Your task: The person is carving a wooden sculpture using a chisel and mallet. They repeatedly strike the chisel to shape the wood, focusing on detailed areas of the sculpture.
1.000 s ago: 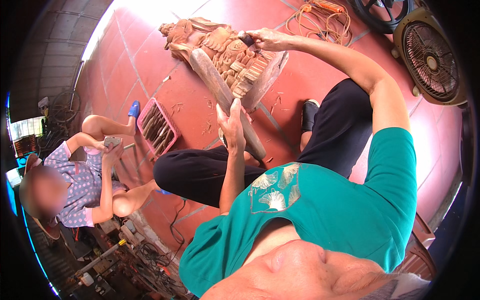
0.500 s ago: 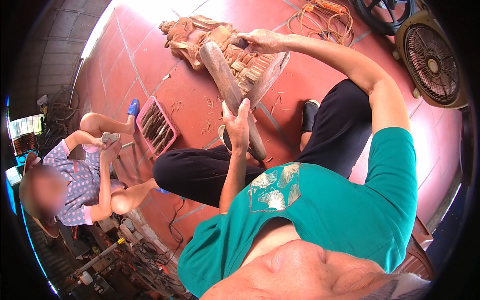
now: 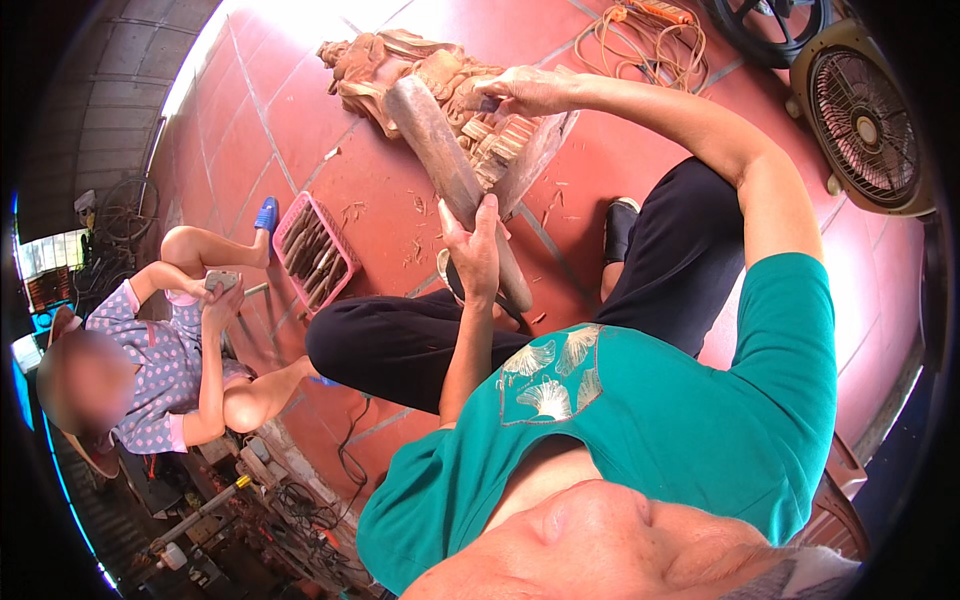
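Note:
My left hand [image 3: 474,250] is wrapped round the lower part of a thick wooden club [image 3: 432,130], which slants away from me toward the far left. Beyond it lies a brown wood carving [image 3: 375,72] with deep-cut folds and ridges, on the tiled floor. The club hides part of this carving. My right hand [image 3: 535,92] is over the carving's right side, its fingers bent and closed; a dark bit shows at the fingertips, too small to name. A bare, greyish wooden slab [image 3: 540,155] sticks out at the carving's near right, partly behind the club.
A pink basket [image 3: 350,262] of wooden-handled tools stands to the left, near a seated person [image 3: 165,350] holding a phone [image 3: 222,280]. Wood shavings [image 3: 415,250] litter the red tiles. An orange cord [image 3: 655,50] lies far right, beside a box fan [image 3: 865,130].
The club's far end has swung a little to the left. My right hand has moved slightly right and toward me over the carving. My left hand keeps its grip.

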